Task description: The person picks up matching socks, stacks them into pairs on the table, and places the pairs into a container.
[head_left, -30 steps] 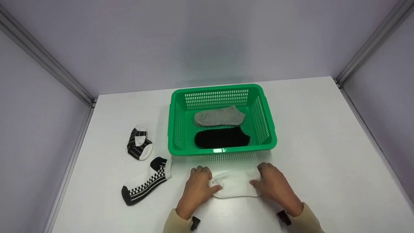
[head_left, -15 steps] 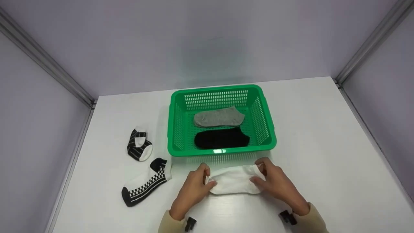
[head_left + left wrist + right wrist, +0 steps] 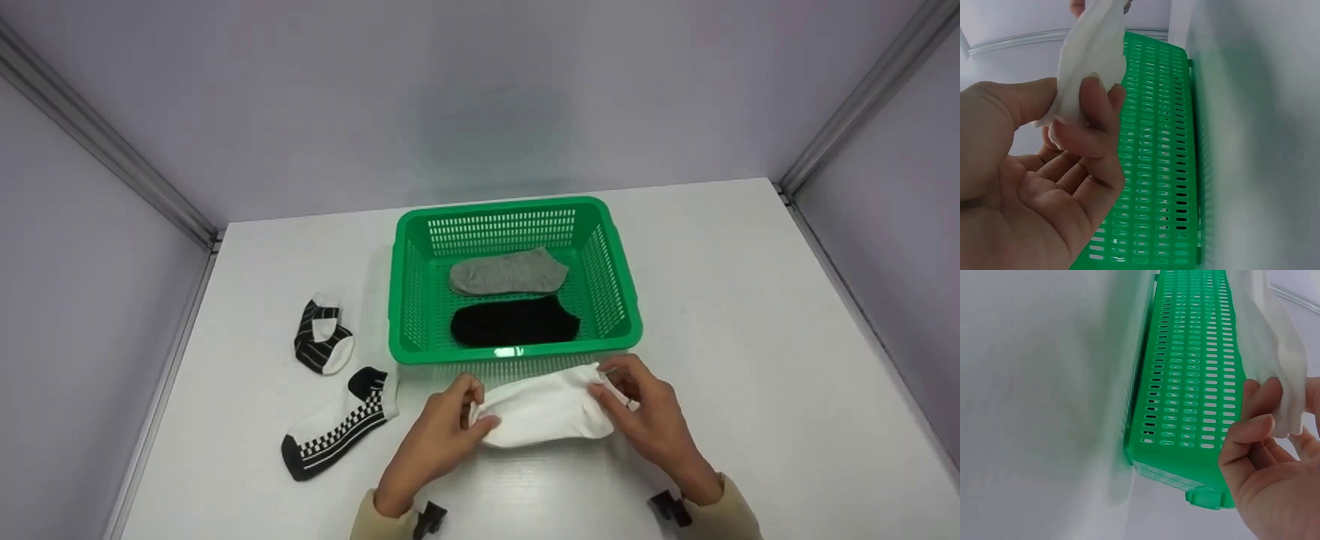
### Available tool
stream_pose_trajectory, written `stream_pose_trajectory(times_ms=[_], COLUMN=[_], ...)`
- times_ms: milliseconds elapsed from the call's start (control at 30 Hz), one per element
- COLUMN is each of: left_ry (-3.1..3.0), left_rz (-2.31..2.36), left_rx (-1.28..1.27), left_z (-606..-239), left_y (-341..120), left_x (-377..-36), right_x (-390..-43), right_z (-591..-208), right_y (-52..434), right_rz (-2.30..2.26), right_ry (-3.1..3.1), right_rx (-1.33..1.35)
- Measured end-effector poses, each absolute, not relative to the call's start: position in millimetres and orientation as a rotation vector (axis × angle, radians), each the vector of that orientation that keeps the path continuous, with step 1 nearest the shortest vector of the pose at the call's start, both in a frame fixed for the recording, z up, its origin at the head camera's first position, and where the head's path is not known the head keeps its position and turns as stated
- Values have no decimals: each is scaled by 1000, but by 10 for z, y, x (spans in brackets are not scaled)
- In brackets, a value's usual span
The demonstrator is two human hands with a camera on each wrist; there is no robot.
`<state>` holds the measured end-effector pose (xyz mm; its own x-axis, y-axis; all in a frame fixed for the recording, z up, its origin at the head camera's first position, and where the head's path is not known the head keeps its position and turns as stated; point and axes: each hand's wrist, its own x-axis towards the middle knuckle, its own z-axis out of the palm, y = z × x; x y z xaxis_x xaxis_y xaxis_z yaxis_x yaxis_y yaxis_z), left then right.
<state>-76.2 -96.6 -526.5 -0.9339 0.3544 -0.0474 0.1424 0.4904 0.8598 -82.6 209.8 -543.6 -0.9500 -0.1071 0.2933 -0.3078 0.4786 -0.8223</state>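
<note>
A white sock (image 3: 546,409) is stretched sideways between both hands, just in front of the green basket. My left hand (image 3: 442,427) pinches its left end between thumb and fingers; the left wrist view shows the sock (image 3: 1092,59) raised off the table. At the other end my right hand (image 3: 651,409) pinches the sock's upper right part, and in the right wrist view the cloth (image 3: 1275,343) hangs in folds over the fingers. Inside the green basket (image 3: 517,356) lie a grey sock (image 3: 508,272) and, nearer me, a black sock (image 3: 514,321), both flat.
Left of the basket, a black sock with white stripes (image 3: 315,349) lies bent on the white table (image 3: 750,315). Nearer me is a white sock with a black checkered band (image 3: 337,427). Walls (image 3: 480,105) close in the table at the back and sides.
The white sock has come up off the table toward the basket, its right end now tilted higher. Both hands have risen with it, and the left has shifted slightly left.
</note>
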Motion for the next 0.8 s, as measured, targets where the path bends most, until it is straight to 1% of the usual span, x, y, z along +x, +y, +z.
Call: stream_pose_trajectory(times_ms=[233, 500, 633, 800], left_ry=[2529, 2568, 2541, 2532], left_rz=[1448, 1540, 1610, 1620], left_rx=[482, 497, 485, 525], left_z=[-5114, -4951, -4860, -4776], left_y=[-967, -973, -1015, -1061], left_x=[-788, -923, -1019, -1167], right_x=[-820, -916, -971, -1101], right_z=[-5415, -5401, -5325, -5138], right_y=[2104, 2108, 2107, 2149], right_rz=[1492, 1425, 1422, 1416], right_ry=[-2317, -2270, -2280, -2297], right_rx=[488, 630, 640, 660])
